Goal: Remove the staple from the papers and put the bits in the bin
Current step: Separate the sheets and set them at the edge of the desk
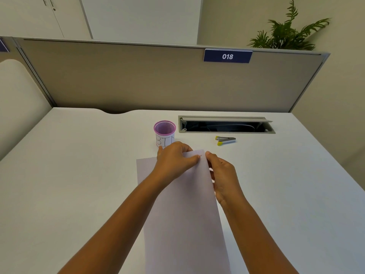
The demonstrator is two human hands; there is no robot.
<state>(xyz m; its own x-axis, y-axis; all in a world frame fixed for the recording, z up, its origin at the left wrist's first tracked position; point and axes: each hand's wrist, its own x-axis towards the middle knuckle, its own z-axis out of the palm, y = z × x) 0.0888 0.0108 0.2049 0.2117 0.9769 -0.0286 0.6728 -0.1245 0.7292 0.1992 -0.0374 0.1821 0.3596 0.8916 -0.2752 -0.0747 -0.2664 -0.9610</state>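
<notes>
papers [183, 204] centre frame on table [79, 175], staple [200, 155] at top corner | left hand [173, 161] pinches corner, right hand [223, 175] grips paper edge | tip: pin sheets flat, fetch staple remover [225, 140] right of bin [164, 132], lift prongs gently

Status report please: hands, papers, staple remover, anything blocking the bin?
Both hands on the papers, pinching the stapled top corner. Staple remover lying untouched to the right. Bin just behind the left hand, open, unobstructed.
</notes>
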